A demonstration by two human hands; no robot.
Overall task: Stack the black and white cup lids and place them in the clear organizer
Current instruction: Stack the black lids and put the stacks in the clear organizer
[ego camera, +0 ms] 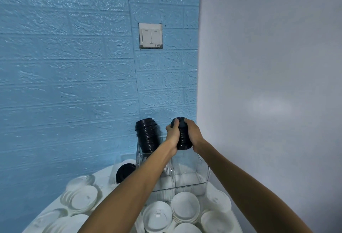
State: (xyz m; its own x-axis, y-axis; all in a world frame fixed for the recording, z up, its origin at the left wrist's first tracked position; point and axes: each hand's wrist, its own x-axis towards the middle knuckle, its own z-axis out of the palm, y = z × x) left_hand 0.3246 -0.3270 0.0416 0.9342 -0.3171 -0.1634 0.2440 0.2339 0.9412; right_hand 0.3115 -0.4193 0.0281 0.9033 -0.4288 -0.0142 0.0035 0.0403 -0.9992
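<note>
Both bare forearms reach forward, converging. The left hand [173, 134] and the right hand [192, 132] clasp a tall stack of black round plastic cup lids [183, 138] between them, thumbs hooked over its top, fingers wrapped down its sides.

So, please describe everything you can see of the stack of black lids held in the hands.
The stack of black lids is a tall ribbed column of glossy, plastic-looking lids, standing roughly upright. The left hand and right hand grip its sides. It hangs above the right part of the clear organizer, near the blue wall.
</note>
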